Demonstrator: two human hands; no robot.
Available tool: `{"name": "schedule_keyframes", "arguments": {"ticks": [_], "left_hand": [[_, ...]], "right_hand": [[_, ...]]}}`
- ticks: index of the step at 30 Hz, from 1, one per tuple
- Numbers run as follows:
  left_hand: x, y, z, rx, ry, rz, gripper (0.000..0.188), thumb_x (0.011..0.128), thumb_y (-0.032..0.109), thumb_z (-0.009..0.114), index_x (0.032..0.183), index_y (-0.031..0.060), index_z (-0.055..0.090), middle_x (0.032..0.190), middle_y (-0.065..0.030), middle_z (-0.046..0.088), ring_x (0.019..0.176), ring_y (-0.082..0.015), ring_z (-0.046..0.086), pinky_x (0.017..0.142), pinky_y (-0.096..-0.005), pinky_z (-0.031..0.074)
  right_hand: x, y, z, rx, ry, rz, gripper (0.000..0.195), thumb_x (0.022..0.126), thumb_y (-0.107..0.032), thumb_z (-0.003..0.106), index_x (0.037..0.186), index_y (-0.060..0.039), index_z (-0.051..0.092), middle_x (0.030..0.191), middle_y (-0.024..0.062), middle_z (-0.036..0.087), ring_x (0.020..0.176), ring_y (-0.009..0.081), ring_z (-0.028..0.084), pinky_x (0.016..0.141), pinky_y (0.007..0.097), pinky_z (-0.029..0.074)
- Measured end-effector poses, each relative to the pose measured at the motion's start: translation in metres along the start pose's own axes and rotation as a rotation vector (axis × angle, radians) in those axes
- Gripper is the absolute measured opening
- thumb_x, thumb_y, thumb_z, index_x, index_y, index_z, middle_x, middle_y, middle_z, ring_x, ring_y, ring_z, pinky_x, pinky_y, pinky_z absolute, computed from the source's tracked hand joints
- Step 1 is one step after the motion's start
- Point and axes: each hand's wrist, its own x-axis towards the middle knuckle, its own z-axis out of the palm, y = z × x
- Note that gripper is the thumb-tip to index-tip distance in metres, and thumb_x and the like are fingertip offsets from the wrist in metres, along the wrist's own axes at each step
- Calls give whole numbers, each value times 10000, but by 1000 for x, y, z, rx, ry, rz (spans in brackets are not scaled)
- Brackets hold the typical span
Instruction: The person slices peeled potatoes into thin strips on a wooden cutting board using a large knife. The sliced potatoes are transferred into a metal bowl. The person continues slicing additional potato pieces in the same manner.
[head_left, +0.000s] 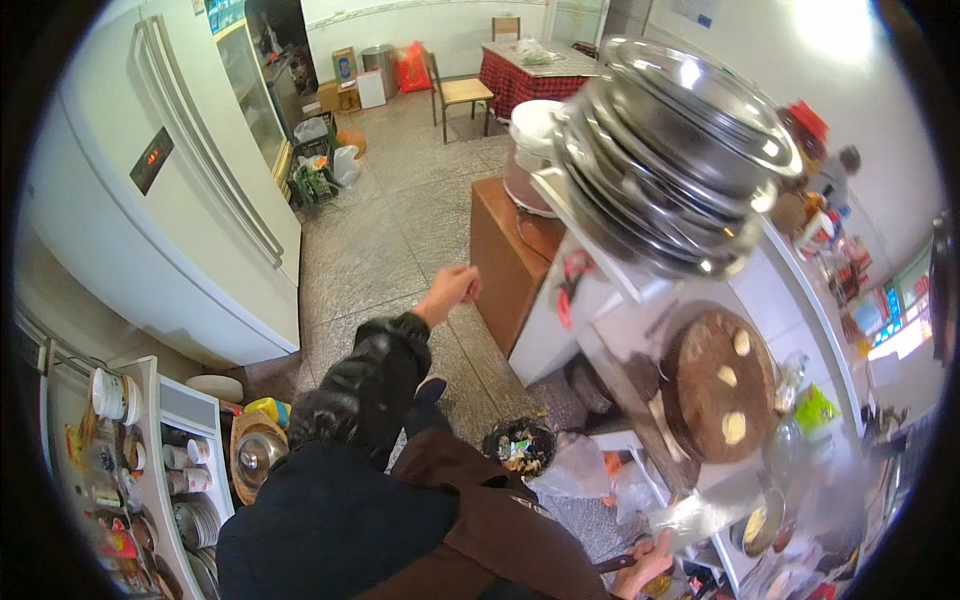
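My left hand (452, 291) is held out over the floor beside a brown cabinet (491, 255); its fingers are curled and nothing shows in it. Low in the picture, my right hand (646, 566) grips a cleaver by its dark handle. The cleaver's wide metal blade (701, 514) is blurred and lies just below a round wooden chopping board (694, 382). On that board are several pale pieces of food (734, 427), set apart from each other. A bowl (759, 525) with more pale food stands beyond the blade.
A tall stack of metal basins (675, 150) rises on a shelf above the counter. A bin (519, 446) with scraps stands on the floor near plastic bags (574, 469). To the left are a white refrigerator (210, 217) and a shelf (154, 420) of dishes; a chair (465, 91) stands farther back.
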Motion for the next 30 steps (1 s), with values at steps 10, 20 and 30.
{"name": "schedule_keyframes", "arguments": {"ticks": [10, 20, 30], "left_hand": [[432, 14, -71, -116, 88, 13, 297, 1017, 316, 639, 1131, 50, 706, 985, -18, 692, 856, -123, 607, 765, -298, 506], [572, -17, -39, -230, -270, -137, 307, 1011, 323, 679, 1117, 41, 737, 1047, -31, 723, 963, -145, 649, 852, -344, 524], [554, -6, -36, -296, -67, -59, 375, 953, 291, 757, 1147, -29, 730, 1040, -95, 737, 902, -192, 675, 780, -331, 545]], "right_hand": [[-63, 23, 204, -275, 227, -114, 471, 1001, -217, 589, 1397, 38, 601, 1054, 158, 702, 809, 243, 671, 620, 325, 567], [-124, -7, 323, -248, 500, -133, 545, 954, -253, 712, 1412, 23, 603, 1305, 167, 685, 1088, 340, 695, 774, 432, 621], [-121, -2, 312, -150, 533, -134, 241, 997, -274, 689, 953, -95, 535, 746, 4, 437, 608, 150, 439, 489, 323, 394]]}}
